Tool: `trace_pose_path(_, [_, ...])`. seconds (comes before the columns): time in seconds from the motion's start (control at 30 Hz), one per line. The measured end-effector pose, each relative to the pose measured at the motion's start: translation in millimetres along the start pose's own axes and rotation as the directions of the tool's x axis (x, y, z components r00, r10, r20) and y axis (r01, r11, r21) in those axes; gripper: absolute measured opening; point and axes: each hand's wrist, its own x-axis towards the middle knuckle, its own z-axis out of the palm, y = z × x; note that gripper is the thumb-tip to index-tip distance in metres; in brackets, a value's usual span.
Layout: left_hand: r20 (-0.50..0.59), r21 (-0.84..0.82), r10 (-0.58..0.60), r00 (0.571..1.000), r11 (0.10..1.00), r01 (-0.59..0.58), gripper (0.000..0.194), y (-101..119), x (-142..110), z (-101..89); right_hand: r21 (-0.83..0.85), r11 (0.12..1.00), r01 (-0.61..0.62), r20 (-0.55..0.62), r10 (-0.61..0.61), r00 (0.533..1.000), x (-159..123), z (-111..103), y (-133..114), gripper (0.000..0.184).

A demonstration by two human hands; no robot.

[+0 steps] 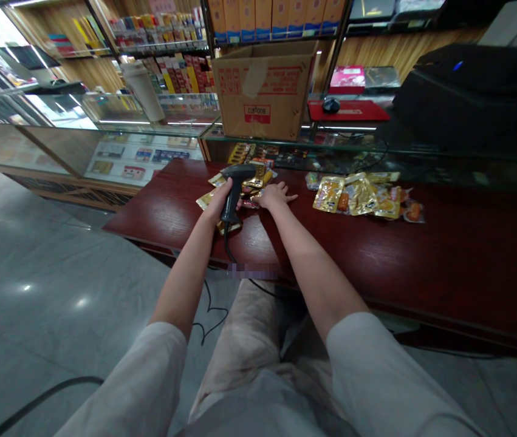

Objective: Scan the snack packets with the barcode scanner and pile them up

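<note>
My left hand (218, 201) is wrapped round the grip of a black handheld barcode scanner (236, 193), its head above the table and its cable running down over the front edge. Under and around the scanner lies a loose pile of gold snack packets (229, 227), partly covered by the scanner and my hands. Just right of the scanner, my right hand (275, 195) reaches down at the pile's right side with its fingers spread. Its thumb side touches the packets. Farther right on the table is a second group of gold and clear snack packets (362, 195).
The dark red wooden table (285, 243) meets a glass display counter (149, 155) behind. On the counter stand an open cardboard box (260, 91), a white cup-shaped container (143, 91) and a red board (362, 111) with a black mouse (331, 105). A black machine (472, 109) is at right.
</note>
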Motion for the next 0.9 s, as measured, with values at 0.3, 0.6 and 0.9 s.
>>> trace_pose_path(0.3, [-0.035, -0.003, 0.052, 0.998, 0.999, -0.052, 0.06, 0.2, -0.2, 2.8, 0.064, 0.995, 0.081, 0.001, -0.081, 0.997, -3.3, -7.7, 14.4, 0.064])
trace_pose_path(0.6, [-0.001, -0.02, 0.03, 1.0, 0.999, -0.03, 0.055, 2.1, -2.5, 7.4, 0.598, 0.744, 0.298, -0.198, -0.222, 0.955, -8.8, -35.2, 94.5, 0.037])
trace_pose_path(0.9, [0.128, -0.008, -0.003, 0.992, 1.0, 0.004, 0.061, 9.9, -12.9, 10.0, 0.831, 0.545, 0.113, 0.017, -0.228, 0.973, -37.2, -50.7, 122.0, 0.041])
